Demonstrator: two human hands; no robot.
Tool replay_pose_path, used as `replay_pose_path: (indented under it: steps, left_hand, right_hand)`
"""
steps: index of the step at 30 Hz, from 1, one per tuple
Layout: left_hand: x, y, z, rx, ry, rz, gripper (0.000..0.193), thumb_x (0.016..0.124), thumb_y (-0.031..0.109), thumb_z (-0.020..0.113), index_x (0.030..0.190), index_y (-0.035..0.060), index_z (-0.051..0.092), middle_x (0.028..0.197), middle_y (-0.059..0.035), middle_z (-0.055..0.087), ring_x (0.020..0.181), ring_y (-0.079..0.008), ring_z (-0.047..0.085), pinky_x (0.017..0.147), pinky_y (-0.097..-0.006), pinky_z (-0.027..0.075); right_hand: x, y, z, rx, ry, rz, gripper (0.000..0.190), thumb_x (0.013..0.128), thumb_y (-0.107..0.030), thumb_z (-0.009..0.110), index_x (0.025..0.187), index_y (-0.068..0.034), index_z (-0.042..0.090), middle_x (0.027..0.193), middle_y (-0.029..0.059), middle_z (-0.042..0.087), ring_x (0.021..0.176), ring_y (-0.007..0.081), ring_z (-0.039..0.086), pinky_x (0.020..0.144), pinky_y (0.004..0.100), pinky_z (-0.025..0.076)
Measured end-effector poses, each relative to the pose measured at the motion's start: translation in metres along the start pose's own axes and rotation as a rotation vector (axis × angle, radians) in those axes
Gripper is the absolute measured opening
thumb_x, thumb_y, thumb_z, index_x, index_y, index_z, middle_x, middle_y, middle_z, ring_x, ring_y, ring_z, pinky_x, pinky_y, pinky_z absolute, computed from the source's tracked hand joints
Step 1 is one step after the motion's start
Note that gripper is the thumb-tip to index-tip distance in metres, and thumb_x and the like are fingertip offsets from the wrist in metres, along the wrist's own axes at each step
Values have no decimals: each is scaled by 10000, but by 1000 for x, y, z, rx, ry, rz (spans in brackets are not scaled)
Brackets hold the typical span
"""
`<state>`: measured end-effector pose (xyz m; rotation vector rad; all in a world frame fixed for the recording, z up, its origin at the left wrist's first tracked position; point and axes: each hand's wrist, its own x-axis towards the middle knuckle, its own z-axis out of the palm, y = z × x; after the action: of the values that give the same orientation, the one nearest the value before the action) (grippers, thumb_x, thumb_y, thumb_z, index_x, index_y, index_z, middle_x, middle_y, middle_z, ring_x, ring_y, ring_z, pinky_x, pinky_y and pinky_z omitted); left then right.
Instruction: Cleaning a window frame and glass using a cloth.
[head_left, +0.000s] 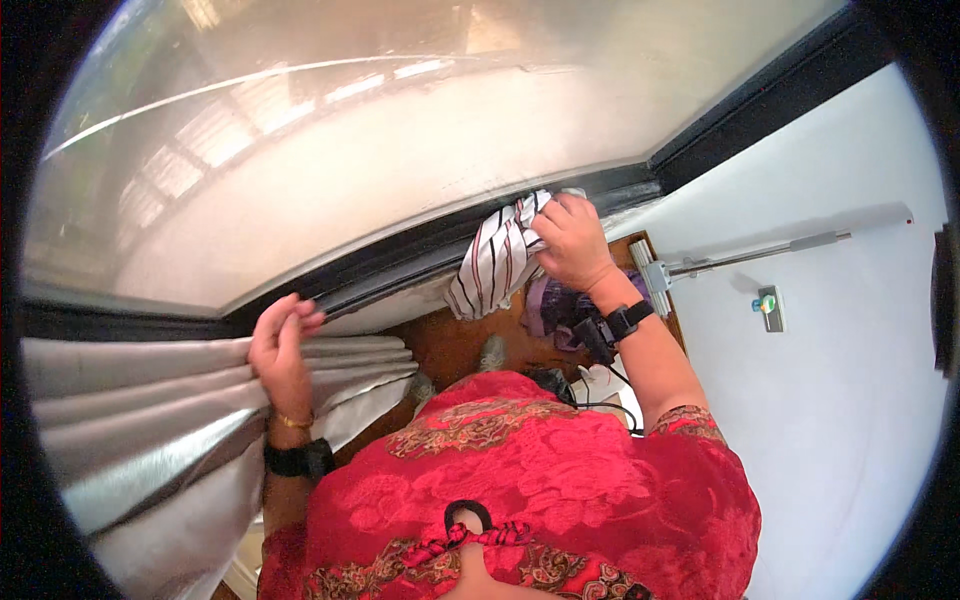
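Observation:
My right hand (574, 244) grips a white cloth (491, 259) with dark and reddish stripes. It presses the bunched cloth onto the black window frame (420, 259), near the frame's right corner, and the loose end hangs down below. Toward the left, my left hand (285, 337) is raised beside the frame, with its fingers bent and a little blurred. A light grey curtain (150, 390) is gathered behind and around that hand. Whether the hand touches the curtain cannot be told. Above the frame rises a large window pane (420, 150) with reflections in it.
Against the white wall (817, 435) on the right leans a flat mop (720, 264) with a metal pole. A wall socket (770, 307) holds a plugged-in item. Purple fabric (555, 307) lies low down by the brown floor (427, 341), and a black cable (600, 405) runs near my right arm.

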<state>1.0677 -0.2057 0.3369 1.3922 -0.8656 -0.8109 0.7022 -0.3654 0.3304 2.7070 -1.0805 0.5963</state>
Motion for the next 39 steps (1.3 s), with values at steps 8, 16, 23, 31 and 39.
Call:
replay_pose_path:
  steps: [8, 16, 23, 31, 39]
  left_hand:
    - [-4, -62, -116, 170, 512, 94, 225, 929, 68, 521, 1141, 10, 568, 961, -94, 637, 795, -148, 602, 752, -248, 490]
    - [-4, -103, -186, 222, 708, 212, 216, 896, 46, 572, 1107, 18, 604, 993, -54, 614, 860, -130, 560, 781, -256, 473]
    - [-11, -106, -212, 265, 782, 220, 184, 894, 66, 592, 1066, 9, 623, 994, -43, 613, 846, -123, 543, 771, -247, 458]
    - [-16, -109, -221, 347, 763, 280, 174, 884, 57, 607, 1052, 20, 632, 969, -31, 613, 827, -115, 528, 756, -248, 447]
    - [-20, -98, -231, 394, 739, 270, 172, 877, 51, 610, 1047, 42, 636, 893, -4, 573, 789, -108, 491, 727, -245, 427]
  right_hand:
    - [0, -9, 16, -100, -41, 59, 394, 523, -55, 645, 902, -83, 540, 957, 111, 528, 995, 352, 511, 887, 449, 416]
    - [-6, -8, 24, -187, -92, 158, 407, 594, -15, 645, 984, -97, 561, 1019, 105, 534, 1019, 353, 508, 917, 445, 422]
    - [-2, -15, 19, -243, -120, 201, 386, 621, 14, 629, 981, -99, 549, 984, 101, 520, 991, 331, 515, 845, 424, 447]
    - [-6, -8, 24, -469, -134, 247, 230, 780, -86, 547, 1008, -118, 543, 975, 81, 519, 954, 297, 544, 798, 421, 470]
    - [0, -17, 7, -552, -191, 412, 225, 802, -113, 538, 1026, -134, 548, 988, 78, 539, 932, 285, 566, 666, 419, 527]
